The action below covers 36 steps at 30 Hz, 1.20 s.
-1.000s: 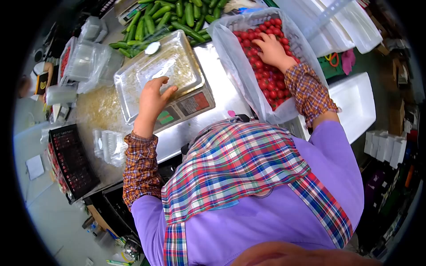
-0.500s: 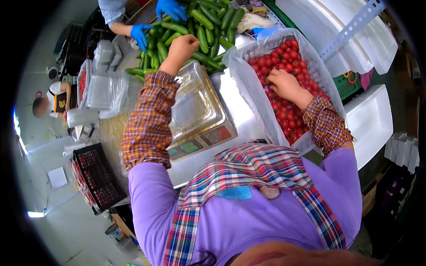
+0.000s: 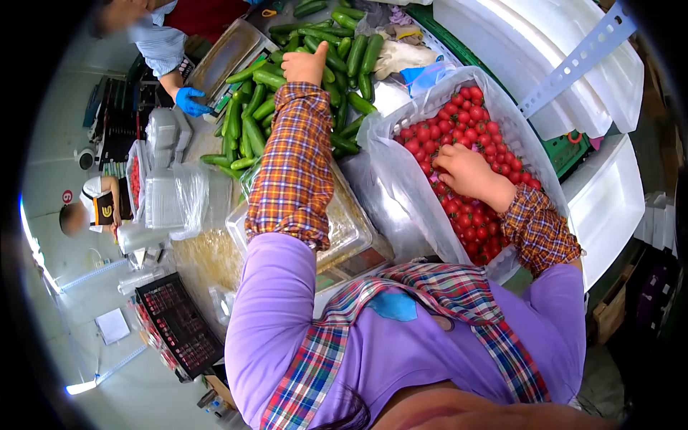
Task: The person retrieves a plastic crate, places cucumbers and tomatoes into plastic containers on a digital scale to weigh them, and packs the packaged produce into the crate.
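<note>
Over the heap of green cucumbers point(image 3: 254, 132) is my left hand point(image 3: 306, 66), its thumb raised and the other fingers curled; what lies under the fingers is hidden. My right hand point(image 3: 469, 174) rests on red cherry tomatoes point(image 3: 476, 226) in a crate lined with clear plastic point(image 3: 390, 154). Its fingers are bent down among the tomatoes, and whether they grip one is hidden. Below my left sleeve sits a scale with a clear tray point(image 3: 351, 218), partly covered by the forearm.
Across the table, a co-worker's blue-gloved hand point(image 3: 192, 102) is beside a second scale point(image 3: 229, 61). Clear plastic boxes point(image 3: 168, 197) and a black crate point(image 3: 179, 322) stand left. White foam boxes point(image 3: 609, 208) are at the right. Another person point(image 3: 100, 204) is far left.
My left hand has moved from above the scale tray forward to the cucumbers. My right hand stays among the tomatoes, with its fingers shifted. The co-worker's gloved hands have moved away from the cucumbers.
</note>
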Motion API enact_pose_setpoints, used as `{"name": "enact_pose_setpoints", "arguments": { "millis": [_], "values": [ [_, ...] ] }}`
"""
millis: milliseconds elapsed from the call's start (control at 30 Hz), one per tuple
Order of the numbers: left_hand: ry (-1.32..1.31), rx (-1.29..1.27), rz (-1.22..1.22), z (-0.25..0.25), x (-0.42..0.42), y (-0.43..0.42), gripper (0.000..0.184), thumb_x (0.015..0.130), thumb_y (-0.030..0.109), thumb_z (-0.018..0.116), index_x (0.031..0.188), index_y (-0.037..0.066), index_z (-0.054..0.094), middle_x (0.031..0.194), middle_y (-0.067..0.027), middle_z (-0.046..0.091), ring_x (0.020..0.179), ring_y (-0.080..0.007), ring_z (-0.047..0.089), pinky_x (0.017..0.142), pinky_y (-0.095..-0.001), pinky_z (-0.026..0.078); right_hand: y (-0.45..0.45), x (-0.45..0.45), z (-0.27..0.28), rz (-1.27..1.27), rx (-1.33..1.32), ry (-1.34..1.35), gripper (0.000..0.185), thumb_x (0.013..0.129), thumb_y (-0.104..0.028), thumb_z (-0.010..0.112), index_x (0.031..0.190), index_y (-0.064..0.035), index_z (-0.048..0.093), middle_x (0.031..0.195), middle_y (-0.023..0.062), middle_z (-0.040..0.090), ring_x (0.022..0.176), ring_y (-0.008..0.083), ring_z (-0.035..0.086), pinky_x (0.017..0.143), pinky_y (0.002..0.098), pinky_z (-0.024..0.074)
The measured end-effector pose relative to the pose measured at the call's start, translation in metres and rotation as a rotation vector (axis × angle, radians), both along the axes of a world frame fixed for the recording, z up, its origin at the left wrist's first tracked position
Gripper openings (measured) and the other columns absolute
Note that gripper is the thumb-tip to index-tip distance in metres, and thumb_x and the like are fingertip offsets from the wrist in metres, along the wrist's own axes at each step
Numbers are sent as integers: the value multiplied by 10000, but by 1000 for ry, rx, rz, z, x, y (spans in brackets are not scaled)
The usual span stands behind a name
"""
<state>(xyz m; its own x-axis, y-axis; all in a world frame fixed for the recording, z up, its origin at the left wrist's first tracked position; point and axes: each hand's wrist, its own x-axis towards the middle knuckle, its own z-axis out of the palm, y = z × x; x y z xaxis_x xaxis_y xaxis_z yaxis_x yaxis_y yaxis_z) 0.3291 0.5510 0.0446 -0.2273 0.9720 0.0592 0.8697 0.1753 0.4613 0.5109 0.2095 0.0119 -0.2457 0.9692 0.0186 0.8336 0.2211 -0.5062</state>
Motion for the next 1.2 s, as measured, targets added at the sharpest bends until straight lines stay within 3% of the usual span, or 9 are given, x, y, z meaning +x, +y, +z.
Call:
{"name": "enact_pose_setpoints", "arguments": {
  "millis": [33,367,600,733,867,933,1000,1100,1200],
  "values": [
    [85,-19,-52,3,7,2,1142,658,653,686,1386,-55,164,1260,-269,413,1134,-408,464,905,-474,441,0,0,0,2,-11,-3,248,722,-102,676,961,-67,619,955,85,558,933,300,537,773,397,471],
    [433,-131,-235,4,42,-4,564,729,327,688,1207,115,478,1211,-169,422,1116,-365,443,870,-474,455,5,8,1,33,26,-36,269,701,-118,688,955,-64,616,948,80,558,914,290,533,742,391,481],
    [40,137,-363,4,14,7,727,587,344,699,1241,87,513,1248,-243,477,1112,-419,480,943,-435,418,-1,3,1,22,27,-37,261,710,-119,679,958,-61,619,952,85,561,919,295,538,757,389,482],
    [-568,73,-718,73,-53,-29,502,633,143,653,1099,-13,553,751,-91,612,674,-192,571,631,-308,471,-6,-1,0,25,23,-30,249,705,-120,677,939,-60,619,945,96,556,907,302,544,758,395,480],
    [-281,-82,-917,151,-131,-150,521,672,46,586,1186,22,501,843,-25,518,750,-139,518,658,-255,434,-12,-5,-3,29,47,-42,252,695,-126,683,930,-58,624,948,97,560,907,308,549,758,405,483],
    [119,37,-1106,129,-172,-188,490,625,94,623,1104,22,546,1009,-165,517,977,-326,513,852,-398,431,-14,-6,-6,36,45,-60,270,700,-132,680,957,-66,627,960,88,563,927,299,550,771,404,484],
    [291,-62,-1079,113,-195,-241,429,613,87,608,1039,74,564,992,-178,519,944,-388,506,840,-445,442,-16,-9,-9,35,41,-83,272,703,-136,681,961,-70,628,962,87,563,930,300,548,775,405,483],
    [404,-233,-1021,83,-210,-291,526,609,93,625,1129,95,549,1068,-190,514,992,-408,494,876,-464,435,-22,-14,-9,36,43,-126,275,707,-140,680,969,-76,625,970,84,563,941,299,545,780,406,482],
    [303,-58,-1041,50,-221,-315,646,628,119,677,1246,108,489,1208,-215,470,1073,-415,465,937,-463,414,-27,-18,-12,49,82,-164,265,708,-135,678,961,-81,619,971,85,559,943,299,546,775,410,484]
  ]
}}
